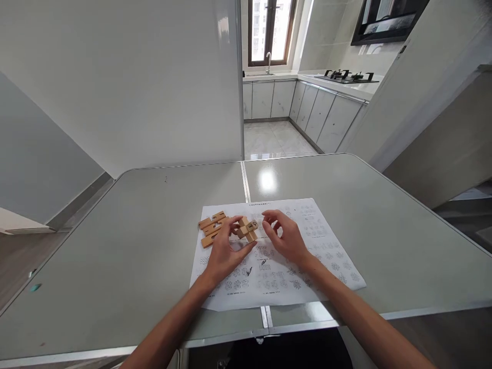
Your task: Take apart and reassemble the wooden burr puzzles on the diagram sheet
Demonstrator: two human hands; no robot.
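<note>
The wooden cluster, interlocked blocks with dark characters on one face, sits over the upper middle of the printed sheet; whether it touches the paper, you cannot tell. Your left hand grips it between thumb and fingers from the sheet's left side. Your right hand, on the sheet's right side, is curled with thumb and fingertips apart, just beside the cluster and apparently holding nothing. The loose wooden pieces lie at the sheet's upper-left corner, slightly past its edge, and the tabletop spreads around the sheet. You seem to be handling or checking the joined blocks; the next move likely calls for a steady left grip and a light, well-aimed right pinch.
</note>
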